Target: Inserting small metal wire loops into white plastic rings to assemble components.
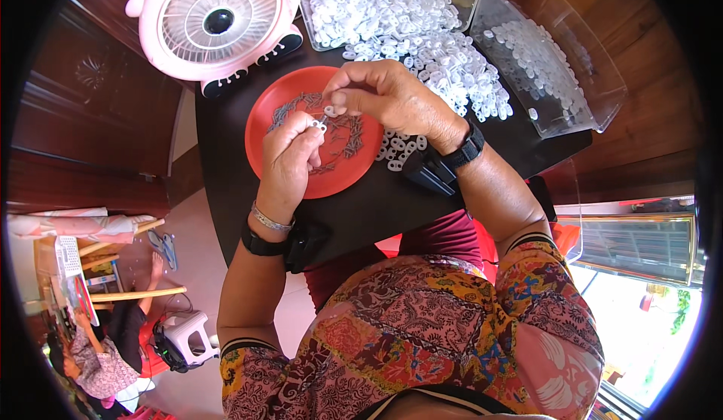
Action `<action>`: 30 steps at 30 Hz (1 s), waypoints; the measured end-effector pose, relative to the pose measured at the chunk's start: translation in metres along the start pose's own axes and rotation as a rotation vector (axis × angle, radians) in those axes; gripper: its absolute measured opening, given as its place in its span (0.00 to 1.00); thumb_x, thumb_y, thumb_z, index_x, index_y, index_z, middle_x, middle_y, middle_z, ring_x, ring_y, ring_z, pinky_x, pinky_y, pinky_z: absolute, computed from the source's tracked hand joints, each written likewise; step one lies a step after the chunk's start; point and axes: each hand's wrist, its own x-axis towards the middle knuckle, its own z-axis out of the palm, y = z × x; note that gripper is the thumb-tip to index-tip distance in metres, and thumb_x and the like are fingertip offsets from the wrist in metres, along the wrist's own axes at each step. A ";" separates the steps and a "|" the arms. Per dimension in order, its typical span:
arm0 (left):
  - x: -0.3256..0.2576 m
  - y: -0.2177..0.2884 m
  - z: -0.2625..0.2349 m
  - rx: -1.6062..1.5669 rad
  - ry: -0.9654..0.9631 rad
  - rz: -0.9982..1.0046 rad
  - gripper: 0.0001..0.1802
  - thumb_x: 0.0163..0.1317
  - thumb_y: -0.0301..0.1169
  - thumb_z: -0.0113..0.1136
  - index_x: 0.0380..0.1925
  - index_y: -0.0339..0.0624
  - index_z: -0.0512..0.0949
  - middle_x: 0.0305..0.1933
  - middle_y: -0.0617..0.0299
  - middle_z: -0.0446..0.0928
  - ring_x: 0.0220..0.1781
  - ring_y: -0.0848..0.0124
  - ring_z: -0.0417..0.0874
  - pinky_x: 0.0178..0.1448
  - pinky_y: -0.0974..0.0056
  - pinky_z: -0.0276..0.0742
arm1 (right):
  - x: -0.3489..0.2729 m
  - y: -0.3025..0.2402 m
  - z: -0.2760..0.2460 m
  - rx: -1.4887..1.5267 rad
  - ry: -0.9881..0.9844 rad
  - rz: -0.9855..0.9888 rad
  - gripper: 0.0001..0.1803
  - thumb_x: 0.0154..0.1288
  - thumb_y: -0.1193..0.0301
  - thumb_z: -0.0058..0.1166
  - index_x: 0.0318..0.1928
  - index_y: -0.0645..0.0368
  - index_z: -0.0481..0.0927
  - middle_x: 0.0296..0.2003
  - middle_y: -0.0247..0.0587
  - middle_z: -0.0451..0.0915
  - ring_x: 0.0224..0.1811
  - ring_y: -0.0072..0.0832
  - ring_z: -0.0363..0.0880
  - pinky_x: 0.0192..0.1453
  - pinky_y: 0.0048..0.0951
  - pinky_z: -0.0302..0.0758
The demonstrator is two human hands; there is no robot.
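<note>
Over a round red basin point(320, 186), my two hands meet close together. My left hand point(285, 160) is closed, its thumb and fingers pinching a small white oval plastic piece with holes point(319, 126). My right hand point(392, 97) pinches a second white oval piece point(330, 110) just above the first. A thin grey part shows between the two pieces, too small to make out fully. Many small grey screw-like parts point(352, 143) lie in the basin beneath. Loose white oval pieces point(399, 149) lie on the table beside the basin, under my right wrist.
A large heap of white oval pieces point(459, 77) spills from a clear container at the back of the dark table point(233, 171). Another clear bin point(602, 115) holds more at the right. A pink animal-shaped fan point(166, 32) stands back left. Another person point(105, 360) is at the lower left.
</note>
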 end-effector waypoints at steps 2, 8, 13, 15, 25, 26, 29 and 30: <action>-0.001 0.000 0.000 0.018 0.003 -0.008 0.11 0.63 0.32 0.49 0.23 0.38 0.70 0.20 0.68 0.68 0.21 0.80 0.68 0.26 0.74 0.64 | 0.000 0.000 -0.001 -0.048 -0.021 0.015 0.07 0.67 0.74 0.53 0.41 0.66 0.80 0.33 0.32 0.81 0.37 0.16 0.76 0.46 0.21 0.74; 0.003 0.000 -0.011 -0.020 0.141 -0.014 0.12 0.64 0.33 0.46 0.22 0.42 0.69 0.21 0.67 0.68 0.21 0.78 0.70 0.26 0.74 0.63 | 0.001 0.002 -0.002 -0.242 0.138 -0.003 0.07 0.66 0.74 0.55 0.40 0.64 0.80 0.30 0.34 0.81 0.35 0.19 0.77 0.44 0.21 0.74; 0.006 -0.003 -0.014 -0.153 0.185 -0.045 0.11 0.65 0.32 0.46 0.23 0.43 0.69 0.21 0.66 0.69 0.21 0.77 0.71 0.25 0.73 0.64 | 0.004 0.022 0.000 -0.919 0.065 -0.338 0.07 0.58 0.72 0.59 0.38 0.56 0.82 0.36 0.40 0.79 0.40 0.37 0.78 0.47 0.32 0.75; 0.006 -0.003 -0.011 -0.184 0.189 -0.048 0.11 0.64 0.31 0.47 0.22 0.43 0.70 0.21 0.67 0.69 0.20 0.78 0.71 0.24 0.75 0.62 | 0.008 0.022 0.007 -0.949 0.034 -0.327 0.08 0.55 0.71 0.59 0.37 0.56 0.82 0.37 0.39 0.78 0.42 0.40 0.75 0.49 0.38 0.73; 0.005 -0.002 -0.008 -0.157 0.141 -0.076 0.11 0.64 0.32 0.46 0.23 0.43 0.71 0.21 0.66 0.70 0.21 0.77 0.72 0.25 0.74 0.64 | 0.012 0.031 0.008 -0.980 0.076 -0.340 0.06 0.53 0.72 0.60 0.32 0.58 0.79 0.33 0.42 0.78 0.39 0.40 0.76 0.47 0.36 0.74; 0.004 -0.002 -0.009 -0.157 0.148 -0.076 0.11 0.64 0.32 0.46 0.23 0.43 0.71 0.21 0.66 0.70 0.21 0.77 0.72 0.25 0.74 0.64 | 0.013 0.027 0.007 -0.874 0.104 -0.339 0.06 0.53 0.72 0.60 0.33 0.58 0.80 0.32 0.42 0.78 0.38 0.41 0.76 0.45 0.36 0.74; 0.003 -0.003 -0.010 -0.146 0.139 -0.082 0.12 0.64 0.32 0.46 0.23 0.43 0.71 0.22 0.66 0.71 0.21 0.77 0.72 0.25 0.74 0.64 | 0.007 0.022 0.007 -0.401 0.116 -0.108 0.06 0.57 0.75 0.61 0.36 0.61 0.80 0.32 0.35 0.80 0.38 0.28 0.79 0.46 0.28 0.75; 0.003 -0.002 -0.010 -0.163 0.127 -0.084 0.11 0.65 0.32 0.46 0.24 0.43 0.71 0.22 0.66 0.71 0.21 0.76 0.73 0.26 0.74 0.64 | 0.006 0.023 0.006 -0.005 0.106 0.037 0.06 0.59 0.76 0.61 0.38 0.61 0.81 0.32 0.32 0.79 0.36 0.20 0.78 0.45 0.23 0.75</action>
